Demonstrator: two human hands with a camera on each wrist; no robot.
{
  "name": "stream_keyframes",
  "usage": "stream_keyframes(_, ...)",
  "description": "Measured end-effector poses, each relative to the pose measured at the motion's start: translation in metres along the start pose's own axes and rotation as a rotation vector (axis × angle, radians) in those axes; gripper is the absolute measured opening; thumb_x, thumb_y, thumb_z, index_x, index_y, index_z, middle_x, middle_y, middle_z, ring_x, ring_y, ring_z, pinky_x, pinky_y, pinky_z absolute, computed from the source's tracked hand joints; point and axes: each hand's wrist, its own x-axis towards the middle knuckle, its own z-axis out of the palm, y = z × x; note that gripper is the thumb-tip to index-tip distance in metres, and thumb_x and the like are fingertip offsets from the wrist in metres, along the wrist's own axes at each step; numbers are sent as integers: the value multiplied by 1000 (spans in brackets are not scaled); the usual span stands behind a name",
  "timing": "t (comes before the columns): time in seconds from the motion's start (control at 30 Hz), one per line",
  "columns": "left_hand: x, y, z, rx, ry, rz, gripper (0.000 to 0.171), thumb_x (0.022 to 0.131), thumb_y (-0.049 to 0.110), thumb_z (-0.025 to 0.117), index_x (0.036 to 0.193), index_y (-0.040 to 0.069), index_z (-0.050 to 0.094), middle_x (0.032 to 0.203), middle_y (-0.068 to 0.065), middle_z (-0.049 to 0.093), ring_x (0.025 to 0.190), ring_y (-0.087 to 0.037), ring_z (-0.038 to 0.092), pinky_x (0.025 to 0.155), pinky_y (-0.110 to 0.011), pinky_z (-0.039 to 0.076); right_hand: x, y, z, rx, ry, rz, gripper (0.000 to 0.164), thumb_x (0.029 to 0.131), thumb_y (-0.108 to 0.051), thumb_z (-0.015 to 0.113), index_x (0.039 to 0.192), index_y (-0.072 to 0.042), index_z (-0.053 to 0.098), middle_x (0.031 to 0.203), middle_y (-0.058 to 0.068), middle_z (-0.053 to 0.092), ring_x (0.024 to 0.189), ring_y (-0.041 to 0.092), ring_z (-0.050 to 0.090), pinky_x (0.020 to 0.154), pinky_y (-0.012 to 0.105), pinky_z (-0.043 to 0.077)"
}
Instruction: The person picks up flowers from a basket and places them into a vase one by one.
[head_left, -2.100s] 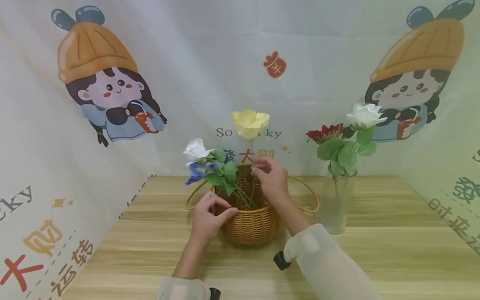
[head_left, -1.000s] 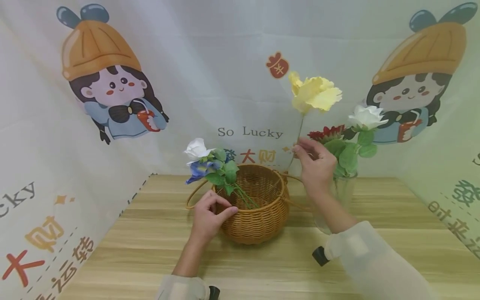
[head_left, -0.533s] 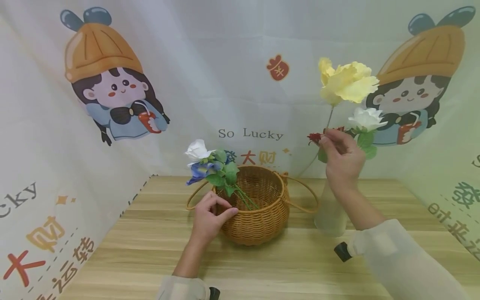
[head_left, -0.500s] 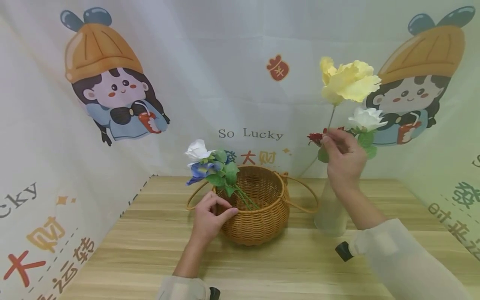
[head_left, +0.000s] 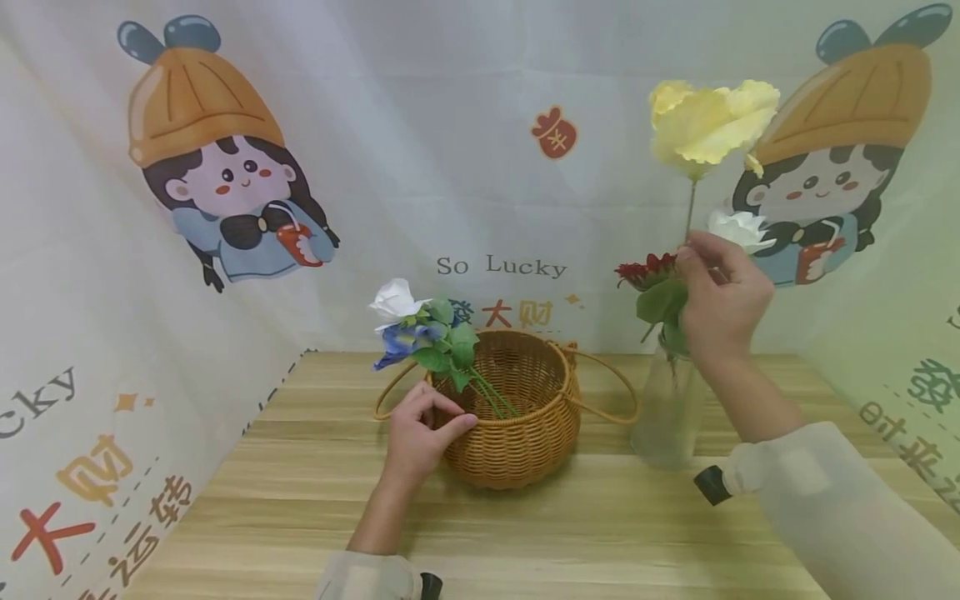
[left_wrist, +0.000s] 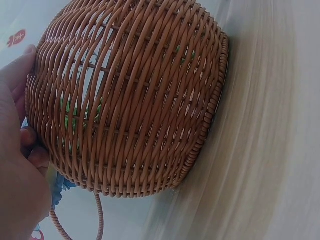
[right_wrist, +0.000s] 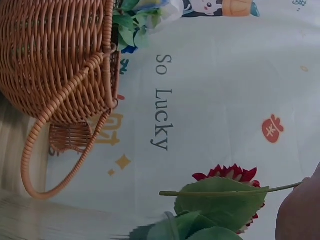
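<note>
My left hand (head_left: 420, 437) pinches the front left rim of a round wicker basket (head_left: 510, 454) between thumb and fingers. A white rose (head_left: 393, 300) and a blue flower (head_left: 405, 337) lean out over its left side, stems inside. Up at the right, my right hand (head_left: 723, 296) pinches the thin stem of a yellow flower (head_left: 716, 125), bloom upward. The right wrist view shows the cut end of that stem (right_wrist: 210, 193) hanging free, crossing a green leaf. Behind and below this hand stands a clear vase (head_left: 663, 425) with a red flower (head_left: 643, 271) and a white flower (head_left: 738, 229).
Looped handles (head_left: 618, 387) hang out on both sides of the basket, the right one close to the vase. Everything stands on a wood-grain table (head_left: 525, 550). A printed white cloth (head_left: 450, 150) encloses the back and sides.
My right hand has lifted the yellow flower out of the basket and carried it right and up, over beside the vase. The left hand has stayed at the basket rim.
</note>
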Motion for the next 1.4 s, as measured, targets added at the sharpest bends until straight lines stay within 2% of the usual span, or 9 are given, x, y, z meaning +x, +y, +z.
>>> stream_keyframes(0.17, 1, -1, 0, -2, 0, 13, 17, 70, 0, 85, 72, 0, 69, 68, -24, 44, 59, -15, 35, 54, -23, 29, 7, -5, -7, -42, 8, -13, 18, 89, -9, 71, 104, 0, 74, 89, -7, 70, 83, 7, 65, 78, 21, 50)
stream_keyframes(0.37, 1, -2, 0, -3, -1, 17, 17, 69, 0, 85, 72, 0, 68, 68, -24, 44, 58, -14, 34, 54, -24, 29, 15, -10, -11, -68, 24, 26, 18, 89, -7, 71, 106, -3, 74, 90, -10, 69, 86, 9, 63, 80, 22, 50)
stream_keyframes(0.53, 0, -3, -1, 1, -5, 8, 17, 69, 1, 86, 72, 0, 69, 69, -23, 44, 58, -13, 34, 54, -23, 29, 14, -7, -14, -100, 25, 97, 17, 88, -8, 71, 105, -7, 75, 87, -10, 67, 82, 7, 63, 77, 19, 49)
stream_keyframes(0.63, 0, -3, -1, 1, -7, 2, 17, 69, 1, 86, 72, 0, 69, 69, -23, 44, 58, -14, 34, 54, -23, 29, 11, -1, -16, -151, 18, 139, 16, 89, -10, 71, 105, -10, 74, 89, -9, 68, 81, 6, 62, 75, 17, 47)
stream_keyframes(0.93, 0, -3, 0, 0, -5, 13, 17, 70, 1, 85, 73, 1, 69, 69, -23, 45, 58, -14, 34, 54, -23, 29, -1, 19, -26, -275, -44, 154, 21, 92, -12, 68, 111, -5, 71, 95, -5, 68, 83, 5, 60, 76, 17, 47)
stream_keyframes(1.1, 1, -2, 0, -1, 0, 17, 17, 70, 1, 85, 72, 1, 69, 68, -23, 44, 58, -14, 34, 54, -23, 29, -10, 31, -32, -307, -56, 130, 21, 91, -11, 68, 110, -2, 71, 93, -5, 67, 82, 4, 60, 75, 16, 48)
stream_keyframes(1.4, 0, -3, 0, 2, -4, 13, 17, 70, 1, 85, 72, 1, 69, 68, -22, 44, 59, -14, 34, 54, -23, 29, -27, 46, -40, -365, -85, 100, 20, 91, -5, 67, 109, 2, 70, 100, 9, 69, 81, 0, 58, 74, 14, 47)
